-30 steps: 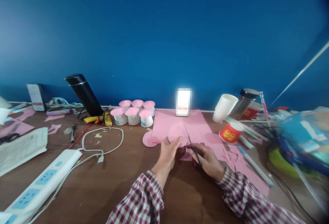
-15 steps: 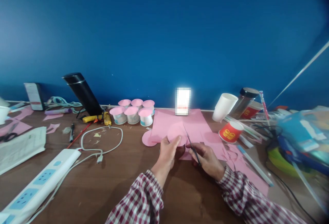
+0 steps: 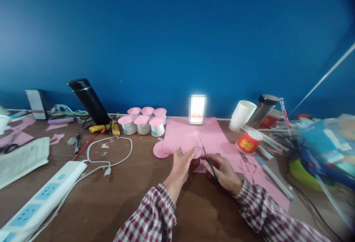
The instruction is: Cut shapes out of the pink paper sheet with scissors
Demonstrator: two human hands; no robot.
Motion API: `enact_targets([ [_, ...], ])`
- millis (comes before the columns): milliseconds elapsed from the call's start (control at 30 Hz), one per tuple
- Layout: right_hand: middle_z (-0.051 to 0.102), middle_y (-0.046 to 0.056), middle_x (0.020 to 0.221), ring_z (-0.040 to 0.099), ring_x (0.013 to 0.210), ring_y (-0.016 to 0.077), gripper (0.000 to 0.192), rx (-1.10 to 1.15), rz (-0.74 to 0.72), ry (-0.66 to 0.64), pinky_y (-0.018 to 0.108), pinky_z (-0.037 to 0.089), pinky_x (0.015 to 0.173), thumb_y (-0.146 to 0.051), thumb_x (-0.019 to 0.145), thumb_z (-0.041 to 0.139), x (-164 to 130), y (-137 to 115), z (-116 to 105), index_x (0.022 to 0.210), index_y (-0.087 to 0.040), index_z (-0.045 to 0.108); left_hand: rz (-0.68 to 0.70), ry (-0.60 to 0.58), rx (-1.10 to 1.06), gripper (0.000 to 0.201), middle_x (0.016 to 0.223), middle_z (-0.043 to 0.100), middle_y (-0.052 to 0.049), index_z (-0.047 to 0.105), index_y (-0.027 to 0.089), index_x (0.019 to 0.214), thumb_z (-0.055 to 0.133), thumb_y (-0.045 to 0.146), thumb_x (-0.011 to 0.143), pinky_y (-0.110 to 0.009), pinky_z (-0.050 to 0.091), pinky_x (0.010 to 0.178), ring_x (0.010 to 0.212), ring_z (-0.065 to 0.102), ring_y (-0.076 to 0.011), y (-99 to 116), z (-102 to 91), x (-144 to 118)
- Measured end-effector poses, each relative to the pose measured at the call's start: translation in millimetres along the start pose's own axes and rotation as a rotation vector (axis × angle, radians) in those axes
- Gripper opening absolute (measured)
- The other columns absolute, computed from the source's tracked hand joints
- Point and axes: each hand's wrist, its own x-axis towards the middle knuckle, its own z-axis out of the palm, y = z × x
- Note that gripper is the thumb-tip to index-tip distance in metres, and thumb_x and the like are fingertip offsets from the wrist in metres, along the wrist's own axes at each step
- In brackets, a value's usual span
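Observation:
My left hand (image 3: 182, 164) pinches a rounded piece of pink paper (image 3: 192, 142) between thumb and fingers. In my right hand (image 3: 224, 171) is a pair of scissors (image 3: 210, 163), its blades pointing up and away along the right edge of that piece. Whether the blades are touching the paper I cannot tell. Beneath both hands lies a larger pink sheet (image 3: 174, 133) on the brown table. A pink paper disc (image 3: 160, 150) rests just left of my left hand.
Several small cups with pink tops (image 3: 142, 123) stand at the back left. A red paper cup (image 3: 249, 142) and white paper cups (image 3: 242, 116) sit to the right. A power strip (image 3: 46, 197), a cable (image 3: 130, 149) and a black bottle (image 3: 90, 101) occupy the left side.
The pink piece in my left hand has tilted or turned slightly. The scissors and both hands stay in nearly the same place.

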Motion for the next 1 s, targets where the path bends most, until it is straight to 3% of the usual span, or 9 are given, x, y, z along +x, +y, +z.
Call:
enact_targets([
  [600,0.05,-0.004,0.05,0.048,0.042,0.0105,0.035,-0.035,0.005,0.002,0.022,0.04,0.041,-0.043,0.081,0.061,0.5,-4.6,-0.3,0.098,-0.013,0.065,-0.078,0.005,-0.076,0.037,0.06,0.063,-0.003,0.062,0.011,0.082,0.078,0.036,0.061,-0.025,0.043,0.047,0.048,0.056,-0.0127,0.7,0.8,0.9],
  [1000,0.054,-0.003,0.055,0.049,0.044,0.01,0.035,-0.007,0.014,-0.011,0.021,0.04,0.042,-0.041,0.08,0.064,1.5,-0.8,-0.9,0.1,-0.012,0.064,-0.083,0.042,-0.015,0.042,0.064,0.066,-0.006,0.064,0.011,0.081,0.081,0.039,0.056,-0.027,0.047,0.051,0.053,0.061,-0.0165,2.7,0.4,0.3],
])
